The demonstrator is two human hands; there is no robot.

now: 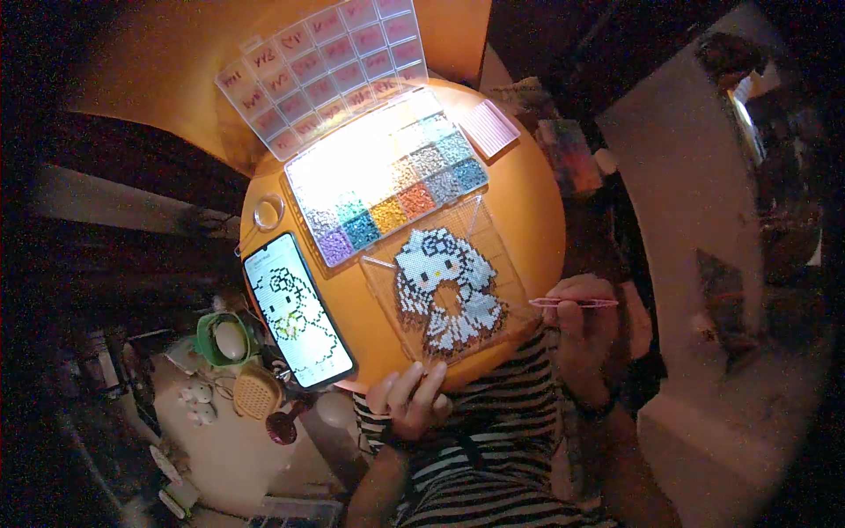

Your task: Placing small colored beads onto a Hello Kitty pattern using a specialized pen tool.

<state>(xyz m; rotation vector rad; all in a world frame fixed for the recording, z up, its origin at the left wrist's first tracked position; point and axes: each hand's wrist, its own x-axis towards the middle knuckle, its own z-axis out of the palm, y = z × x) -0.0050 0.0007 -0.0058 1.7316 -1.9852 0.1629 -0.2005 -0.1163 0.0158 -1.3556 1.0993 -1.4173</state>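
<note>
A clear square pegboard [498,246] lies near the front of the round orange table. On it small beads form a white cartoon figure [422,261] with dark outlines, a bow and a gap showing orange in its middle. My left hand [412,403] rests with fingers stretched and slightly apart at the board's near edge. To the right of the board, beyond the table's rim, my right hand [581,330] pinches pink tweezers [576,303], their tips pointing left. Whether the tips hold a bead is too small to tell.
Behind the board stands a compartment box [408,227] of coloured beads, partly washed out by glare, its clear lid [326,66] raised. A phone [299,308] showing a pattern lies left. A small round container [268,211] and a pink ridged pad [491,128] flank the box.
</note>
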